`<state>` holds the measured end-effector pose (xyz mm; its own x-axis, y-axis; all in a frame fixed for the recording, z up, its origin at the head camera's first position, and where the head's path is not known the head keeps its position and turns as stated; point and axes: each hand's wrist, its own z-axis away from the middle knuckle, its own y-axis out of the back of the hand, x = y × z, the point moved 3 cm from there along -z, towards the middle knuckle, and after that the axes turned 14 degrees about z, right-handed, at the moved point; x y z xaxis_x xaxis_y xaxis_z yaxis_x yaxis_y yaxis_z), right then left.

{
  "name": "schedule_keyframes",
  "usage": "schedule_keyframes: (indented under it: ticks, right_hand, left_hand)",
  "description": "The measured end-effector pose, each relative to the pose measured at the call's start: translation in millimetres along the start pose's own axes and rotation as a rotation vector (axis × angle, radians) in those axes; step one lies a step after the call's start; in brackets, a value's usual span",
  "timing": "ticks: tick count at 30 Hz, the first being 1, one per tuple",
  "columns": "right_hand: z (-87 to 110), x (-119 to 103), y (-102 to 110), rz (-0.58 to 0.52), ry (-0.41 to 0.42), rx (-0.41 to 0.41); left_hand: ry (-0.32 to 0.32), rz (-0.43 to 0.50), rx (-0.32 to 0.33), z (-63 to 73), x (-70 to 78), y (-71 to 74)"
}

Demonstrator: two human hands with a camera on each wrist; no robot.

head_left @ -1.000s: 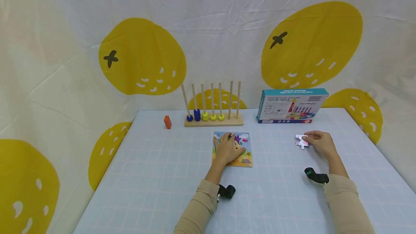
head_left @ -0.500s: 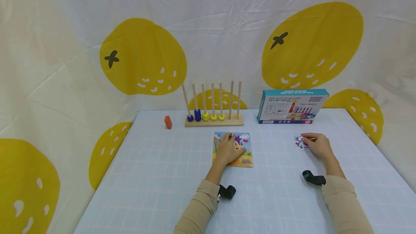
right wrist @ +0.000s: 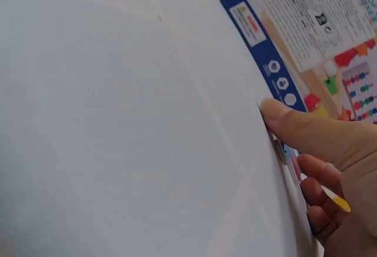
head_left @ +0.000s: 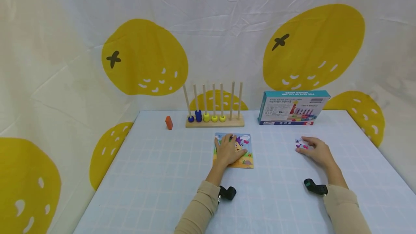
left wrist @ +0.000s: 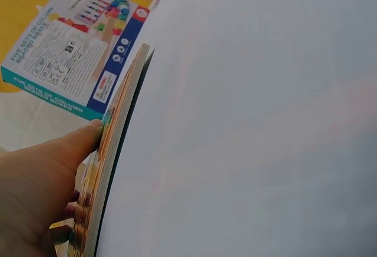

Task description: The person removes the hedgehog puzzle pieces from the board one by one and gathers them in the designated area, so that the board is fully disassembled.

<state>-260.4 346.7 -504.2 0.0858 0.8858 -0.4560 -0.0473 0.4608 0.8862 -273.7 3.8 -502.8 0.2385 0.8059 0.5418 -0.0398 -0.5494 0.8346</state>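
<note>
My left hand [head_left: 227, 151] lies with spread fingers on a square picture puzzle [head_left: 247, 158] showing a purple-haired cartoon figure. In the left wrist view, the left thumb [left wrist: 79, 142] rests along the puzzle's thick edge. Farther right, my right hand [head_left: 319, 152] holds a small puzzle piece [head_left: 299, 143] with pink and purple print between thumb and fingers, at the tabletop. From the right wrist, the piece [right wrist: 281, 150] appears edge-on and mostly hidden behind the thumb; the other fingers curl on its far side.
Behind the puzzle stands a wooden peg rack [head_left: 214, 122] with blue and yellow beads on some pegs. An orange block [head_left: 169, 122] stands left of it. At the back right is a toy box [head_left: 294, 107]. A pale checked cloth [head_left: 146, 176] covers the table.
My right hand has shifted its fingers on the puzzle piece, which now looks turned, with the thumb at its near left side. The left hand stays on the puzzle.
</note>
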Motion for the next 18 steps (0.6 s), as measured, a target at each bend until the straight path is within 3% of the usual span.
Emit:
schedule_keyframes:
  ticks: [8,18]
  right_hand:
    - [5.3,-0.9,0.7,-0.011,0.053,0.031]
    - [5.2,-0.8,-1.9,-0.06,0.054,0.05]
  left_hand:
    - [-0.004,-0.002,-0.005,-0.3,-0.8,-3.2]
    - [-0.014,-0.008,0.015,0.1,-0.9,-1.3]
